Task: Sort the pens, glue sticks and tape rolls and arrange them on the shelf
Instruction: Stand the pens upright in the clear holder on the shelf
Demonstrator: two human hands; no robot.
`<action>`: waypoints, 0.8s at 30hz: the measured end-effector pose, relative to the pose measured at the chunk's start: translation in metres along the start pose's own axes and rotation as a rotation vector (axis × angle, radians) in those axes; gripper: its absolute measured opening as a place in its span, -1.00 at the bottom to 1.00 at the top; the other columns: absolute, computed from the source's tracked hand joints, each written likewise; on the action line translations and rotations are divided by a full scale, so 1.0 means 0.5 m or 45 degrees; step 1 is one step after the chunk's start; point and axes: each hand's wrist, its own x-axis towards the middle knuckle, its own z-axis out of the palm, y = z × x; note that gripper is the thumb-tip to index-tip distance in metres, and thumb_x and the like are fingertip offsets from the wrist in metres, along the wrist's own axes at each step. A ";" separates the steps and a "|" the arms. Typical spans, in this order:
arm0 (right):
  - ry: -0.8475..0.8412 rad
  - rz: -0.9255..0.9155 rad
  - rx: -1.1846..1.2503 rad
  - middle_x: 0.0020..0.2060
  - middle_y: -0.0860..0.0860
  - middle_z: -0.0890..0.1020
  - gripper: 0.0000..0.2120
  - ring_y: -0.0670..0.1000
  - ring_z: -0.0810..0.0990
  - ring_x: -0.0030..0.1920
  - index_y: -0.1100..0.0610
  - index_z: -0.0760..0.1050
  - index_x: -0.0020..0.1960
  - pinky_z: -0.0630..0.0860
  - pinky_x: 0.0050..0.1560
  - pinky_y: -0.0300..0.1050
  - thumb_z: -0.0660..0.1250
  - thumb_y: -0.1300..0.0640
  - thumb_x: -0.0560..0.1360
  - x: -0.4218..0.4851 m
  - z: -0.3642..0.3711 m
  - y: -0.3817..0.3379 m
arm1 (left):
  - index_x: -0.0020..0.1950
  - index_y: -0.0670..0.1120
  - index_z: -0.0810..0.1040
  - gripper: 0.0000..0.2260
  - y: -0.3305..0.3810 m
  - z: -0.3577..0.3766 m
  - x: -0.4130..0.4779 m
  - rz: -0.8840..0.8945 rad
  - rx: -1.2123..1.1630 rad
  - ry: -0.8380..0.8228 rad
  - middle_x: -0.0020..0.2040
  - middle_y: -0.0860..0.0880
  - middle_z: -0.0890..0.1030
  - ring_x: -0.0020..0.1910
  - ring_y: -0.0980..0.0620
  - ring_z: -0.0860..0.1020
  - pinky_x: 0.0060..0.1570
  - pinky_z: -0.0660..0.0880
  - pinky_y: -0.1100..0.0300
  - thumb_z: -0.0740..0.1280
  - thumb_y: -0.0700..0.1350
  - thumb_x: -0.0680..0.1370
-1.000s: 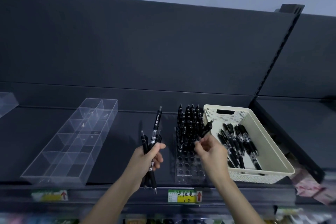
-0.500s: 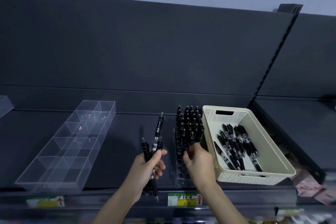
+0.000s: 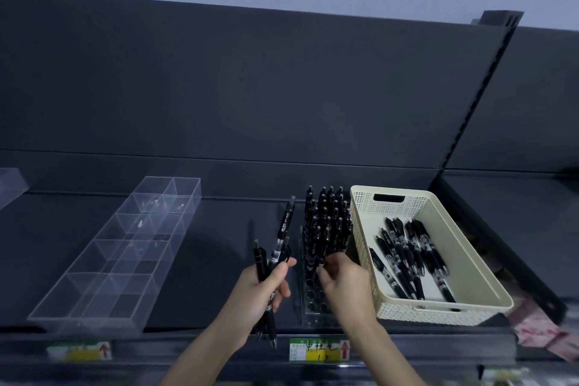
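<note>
Left hand (image 3: pixel 261 293): clenched around a bundle of black retractable pens (image 3: pixel 284 229), held upright above the dark grey shelf (image 3: pixel 219 244).

Right hand (image 3: pixel 346 287): fingers curled at the clear plastic pen rack (image 3: pixel 313 302). Whether they pinch a pen cannot be told.

Standing black pens (image 3: pixel 329 219) fill the rack's rear rows.

The cream perforated plastic basket (image 3: pixel 438 318), just right of the rack, holds loose black pens (image 3: pixel 407 254).

A clear acrylic divided tray (image 3: pixel 119 257) lies to the left.

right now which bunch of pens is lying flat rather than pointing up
The pens in the cream basket, lying loose on its floor. Those in the clear rack stand upright, and the left grip holds its bunch pointing up.
</note>
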 end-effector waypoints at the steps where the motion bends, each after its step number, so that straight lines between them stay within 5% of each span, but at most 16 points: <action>1: -0.006 0.013 0.028 -0.09 0.05 0.66 -0.78 -0.01 0.62 -0.11 0.17 0.51 0.12 0.55 -0.08 -0.21 0.30 0.11 0.51 -0.005 -0.008 -0.004 | 0.13 0.03 0.54 -0.79 0.003 0.000 0.000 0.007 0.016 -0.009 -0.41 0.06 0.52 -0.47 0.14 0.39 -0.30 0.41 0.38 0.15 -0.04 0.61; 5: 0.086 -0.094 0.223 -0.27 -0.08 0.63 -0.92 -0.09 0.58 -0.26 -0.02 0.55 -0.18 0.57 -0.12 -0.09 0.37 0.14 0.47 -0.014 -0.057 -0.029 | 0.11 0.04 0.55 -0.79 0.019 0.007 -0.004 0.038 0.085 -0.066 -0.47 0.10 0.50 -0.47 0.15 0.39 -0.26 0.42 0.44 0.14 -0.03 0.61; 11: 0.027 -0.151 0.595 -0.31 -0.03 0.57 -0.83 -0.19 0.50 -0.37 -0.04 0.52 -0.32 0.41 -0.30 -0.36 0.40 0.11 0.43 -0.011 -0.119 -0.102 | -0.33 0.00 0.50 -0.69 0.048 0.042 -0.006 0.126 0.213 -0.131 -0.58 0.09 0.45 -0.50 0.17 0.37 -0.36 0.37 0.45 0.18 -0.06 0.60; 15: -0.071 -0.100 0.738 -0.33 0.04 0.46 -0.79 -0.21 0.40 -0.44 0.14 0.48 -0.33 0.34 -0.38 -0.40 0.36 0.16 0.46 -0.006 -0.118 -0.096 | -0.32 0.01 0.47 -0.70 0.062 0.049 -0.008 0.107 0.237 -0.215 -0.59 0.10 0.46 -0.54 0.22 0.35 -0.42 0.34 0.44 0.17 -0.08 0.61; 20: -0.015 -0.038 0.884 -0.40 0.09 0.49 -0.82 -0.03 0.42 -0.36 0.29 0.49 -0.26 0.37 -0.27 -0.10 0.34 0.21 0.47 -0.008 -0.135 -0.069 | -0.15 -0.10 0.53 -0.83 0.052 0.036 0.005 0.030 0.312 -0.242 -0.45 0.09 0.52 -0.48 0.20 0.40 -0.39 0.35 0.38 0.23 -0.09 0.58; 24: 0.145 0.034 0.857 -0.37 0.09 0.60 -0.85 -0.13 0.53 -0.38 0.23 0.52 -0.26 0.47 -0.30 -0.25 0.30 0.26 0.49 0.004 -0.161 -0.040 | -0.04 -0.03 0.43 -0.95 0.025 0.008 0.015 0.021 0.359 -0.097 -0.32 0.02 0.61 -0.43 0.16 0.43 -0.36 0.39 0.30 0.23 -0.18 0.58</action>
